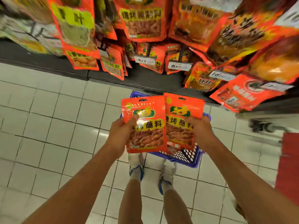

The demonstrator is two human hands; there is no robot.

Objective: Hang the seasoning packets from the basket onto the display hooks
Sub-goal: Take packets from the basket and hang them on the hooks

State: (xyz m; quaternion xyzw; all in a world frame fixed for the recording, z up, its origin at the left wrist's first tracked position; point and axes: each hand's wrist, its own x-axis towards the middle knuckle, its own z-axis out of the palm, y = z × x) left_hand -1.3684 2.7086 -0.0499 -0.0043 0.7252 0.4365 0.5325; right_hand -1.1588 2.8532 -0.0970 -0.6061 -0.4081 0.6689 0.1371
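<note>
Standing over the blue basket, we are gripping one red seasoning packet in our left hand, thumb curled across its front, and another packet in our right hand.

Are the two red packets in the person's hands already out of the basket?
Out. The left hand and right hand each hold a packet, left packet and right packet, above the blue basket.

Bright, even light from overhead falls on the white tiled floor, with a glare patch just left of the basket. Hanging packets above the basket smear with motion blur and bend at the wide-angle edges.
</note>
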